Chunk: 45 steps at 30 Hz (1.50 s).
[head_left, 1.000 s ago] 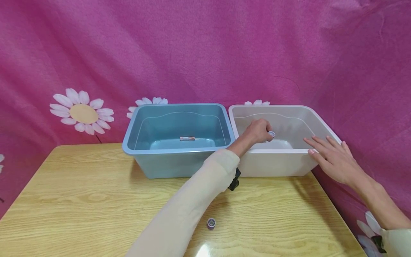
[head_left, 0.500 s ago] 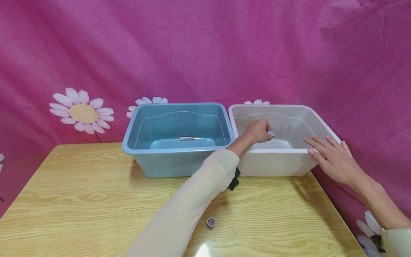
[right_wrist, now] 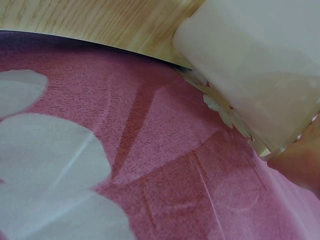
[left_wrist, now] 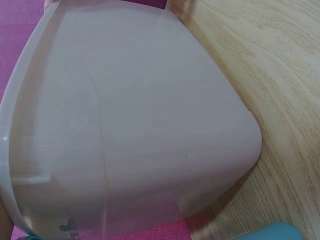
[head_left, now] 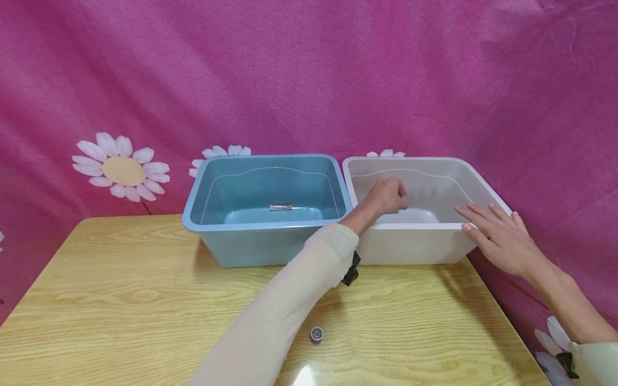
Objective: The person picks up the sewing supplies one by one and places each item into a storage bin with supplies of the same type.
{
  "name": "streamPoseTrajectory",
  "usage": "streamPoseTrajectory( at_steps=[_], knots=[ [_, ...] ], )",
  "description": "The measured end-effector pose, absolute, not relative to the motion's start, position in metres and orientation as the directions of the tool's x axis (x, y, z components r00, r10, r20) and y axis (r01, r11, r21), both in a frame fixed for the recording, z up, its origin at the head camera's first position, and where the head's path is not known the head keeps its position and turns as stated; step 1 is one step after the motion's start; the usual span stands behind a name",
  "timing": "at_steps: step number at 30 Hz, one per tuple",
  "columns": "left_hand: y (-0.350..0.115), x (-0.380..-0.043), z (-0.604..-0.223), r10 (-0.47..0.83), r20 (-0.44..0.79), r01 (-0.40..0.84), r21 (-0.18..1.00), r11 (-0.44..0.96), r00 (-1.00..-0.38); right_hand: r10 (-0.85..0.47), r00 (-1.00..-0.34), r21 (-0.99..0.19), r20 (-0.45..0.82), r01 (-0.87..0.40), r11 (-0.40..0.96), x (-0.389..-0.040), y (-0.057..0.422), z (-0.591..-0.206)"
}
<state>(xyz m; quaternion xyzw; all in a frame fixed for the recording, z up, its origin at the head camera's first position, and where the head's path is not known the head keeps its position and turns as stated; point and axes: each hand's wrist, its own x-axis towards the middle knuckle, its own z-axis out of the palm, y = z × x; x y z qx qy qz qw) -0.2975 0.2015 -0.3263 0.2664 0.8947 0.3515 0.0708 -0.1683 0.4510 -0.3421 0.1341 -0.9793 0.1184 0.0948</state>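
Inside the white bin (head_left: pixel 415 244), my left hand (head_left: pixel 386 195) reaches down over the near rim, its fingers curled. The small white-rimmed piece seen at its fingertips before is out of sight now; I cannot tell whether the fingers still hold it. My right hand (head_left: pixel 502 241) rests on the bin's near right corner with fingers spread and straight. The right wrist view catches part of this hand (right_wrist: pixel 300 157) against the white bin (right_wrist: pixel 250 55). A small purple cylinder with a white-rimmed top (head_left: pixel 316 335) stands on the table near the left forearm.
To the left, right beside the white bin, stands a blue bin (head_left: pixel 241 244) with a small pale and orange item (head_left: pixel 280 207) inside. Both bins sit along the back of the wooden table (head_left: pixel 120 300). A magenta flowered cloth (head_left: pixel 289 80) hangs behind and to the right.
The white-rimmed piece at my left fingertips has gone out of sight, and that hand has turned slightly. My right hand stays on the bin corner.
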Motion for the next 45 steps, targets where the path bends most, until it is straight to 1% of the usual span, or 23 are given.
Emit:
streamPoseTrajectory(
  at_steps=[2,7,14,20,28,33,39,45],
  knots=[
    [0.202,-0.297,-0.326,0.515,0.058,0.411,0.68,0.607,-0.855,-0.241,-0.945,-0.205,0.219,-0.286,0.936,-0.168,0.451,-0.342],
    [0.203,-0.295,-0.326,0.495,0.055,0.399,0.672,0.624,-0.867,-0.245,-0.943,-0.199,0.225,-0.291,0.936,-0.168,0.452,-0.343],
    [0.201,-0.295,-0.323,0.497,0.115,0.441,0.658,0.61,-0.86,-0.253,-0.939,-0.187,0.234,-0.299,0.936,-0.17,0.452,-0.344],
    [0.2,-0.289,-0.312,0.562,0.112,0.473,0.685,0.554,-0.82,-0.243,-0.943,-0.192,0.228,-0.288,0.938,-0.169,0.452,-0.342],
    [0.194,-0.282,-0.299,0.626,0.155,0.539,0.686,0.489,-0.765,-0.245,-0.942,-0.188,0.228,-0.29,0.938,-0.169,0.452,-0.344],
    [0.185,-0.275,-0.292,0.659,0.175,0.548,0.725,0.416,-0.732,-0.24,-0.945,-0.196,0.224,-0.285,0.938,-0.169,0.452,-0.343],
    [0.171,-0.265,-0.287,0.698,0.209,0.586,0.727,0.357,-0.685,-0.235,-0.948,-0.205,0.213,-0.278,0.938,-0.168,0.451,-0.342],
    [0.156,-0.254,-0.286,0.731,0.255,0.611,0.744,0.27,-0.633,-0.232,-0.95,-0.21,0.212,-0.276,0.938,-0.167,0.451,-0.343]
  ],
)
